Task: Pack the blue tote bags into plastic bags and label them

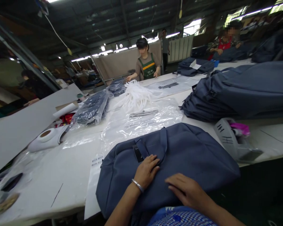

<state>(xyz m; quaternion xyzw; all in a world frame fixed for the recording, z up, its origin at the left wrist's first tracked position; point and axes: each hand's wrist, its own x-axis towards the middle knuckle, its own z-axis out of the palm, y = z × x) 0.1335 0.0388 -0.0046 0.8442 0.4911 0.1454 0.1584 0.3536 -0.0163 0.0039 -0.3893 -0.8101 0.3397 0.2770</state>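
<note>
1. The blue bag point(179, 157) lies flat on the near edge of the white table point(61, 175), right in front of the person.
2. A big pile of blue bags point(245, 91) sits farther back on the right, well apart from it.
3. Clear plastic bags point(143, 121) lie just behind the blue bag.
4. The right hand point(187, 190) rests flat on the bag, fingers open, holding nothing.
5. The left hand point(146, 171) rests on the bag too, open, fingertips by the strap point(163, 141) and beside a black tag point(138, 153).
</note>
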